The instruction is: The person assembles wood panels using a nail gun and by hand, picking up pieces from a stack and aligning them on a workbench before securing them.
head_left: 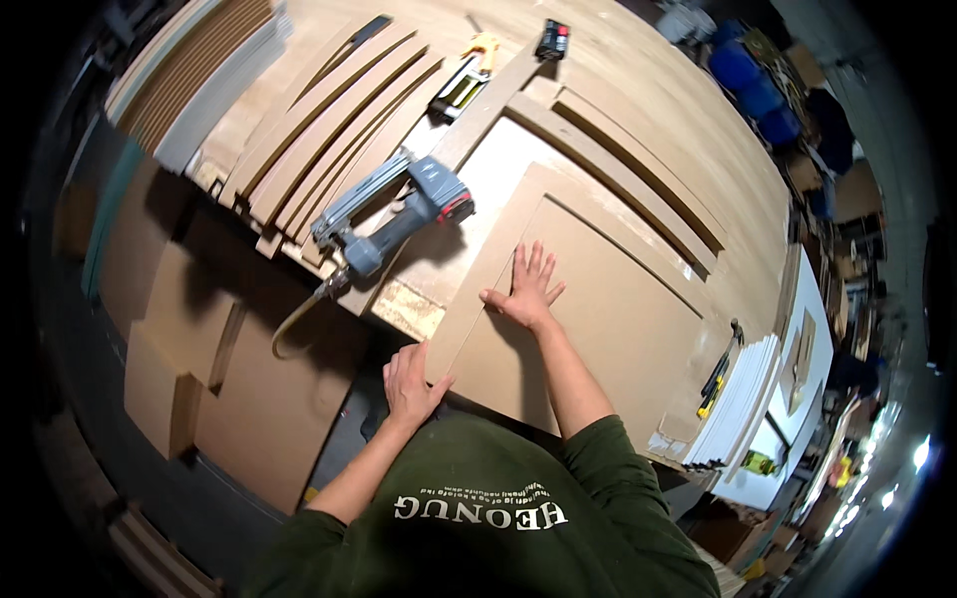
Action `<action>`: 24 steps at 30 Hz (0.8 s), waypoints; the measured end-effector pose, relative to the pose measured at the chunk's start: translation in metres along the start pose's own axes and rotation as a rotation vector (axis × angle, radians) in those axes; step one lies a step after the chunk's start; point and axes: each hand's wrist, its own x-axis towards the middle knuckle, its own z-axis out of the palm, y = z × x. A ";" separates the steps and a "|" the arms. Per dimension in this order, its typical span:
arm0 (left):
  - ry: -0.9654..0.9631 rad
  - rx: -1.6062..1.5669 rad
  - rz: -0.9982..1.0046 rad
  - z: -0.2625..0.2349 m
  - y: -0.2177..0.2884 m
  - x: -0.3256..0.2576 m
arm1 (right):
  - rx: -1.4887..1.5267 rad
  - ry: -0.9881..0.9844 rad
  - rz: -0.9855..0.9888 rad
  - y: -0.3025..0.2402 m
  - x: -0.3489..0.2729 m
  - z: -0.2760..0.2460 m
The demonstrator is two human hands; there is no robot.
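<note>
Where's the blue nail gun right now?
The nail gun is left of centre in the head view, between the long strips and the panel under the right hand.

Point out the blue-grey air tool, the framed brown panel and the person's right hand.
Blue-grey air tool [402,225]: head view, on its handle.
Framed brown panel [610,317]: head view, on the bare inner face.
Right hand [526,300]: head view, on the back of the hand.

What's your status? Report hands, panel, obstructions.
Right hand spread on panel; left hand at its near corner. Panel lying on bench. Nail gun left, off panel.
</note>
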 end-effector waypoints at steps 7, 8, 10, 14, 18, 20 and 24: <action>0.104 -0.172 0.275 0.025 0.055 0.131 | -0.010 0.021 0.046 -0.001 0.001 -0.004; 0.120 -0.092 0.297 0.041 0.063 0.161 | -0.004 0.035 0.056 -0.001 0.002 -0.003; 0.163 -0.034 0.219 0.077 0.068 0.220 | -0.062 -0.003 0.075 -0.010 0.003 -0.007; 0.137 0.066 0.095 0.094 0.089 0.260 | -0.030 -0.048 0.069 -0.015 -0.011 -0.022; 0.221 0.050 0.117 0.100 0.090 0.264 | 0.029 -0.035 0.060 -0.012 -0.012 -0.023; 0.225 0.049 0.118 0.100 0.091 0.262 | 0.046 -0.029 0.053 -0.012 -0.013 -0.025; 0.268 0.050 0.161 0.100 0.092 0.263 | 0.068 -0.069 0.064 -0.013 -0.015 -0.032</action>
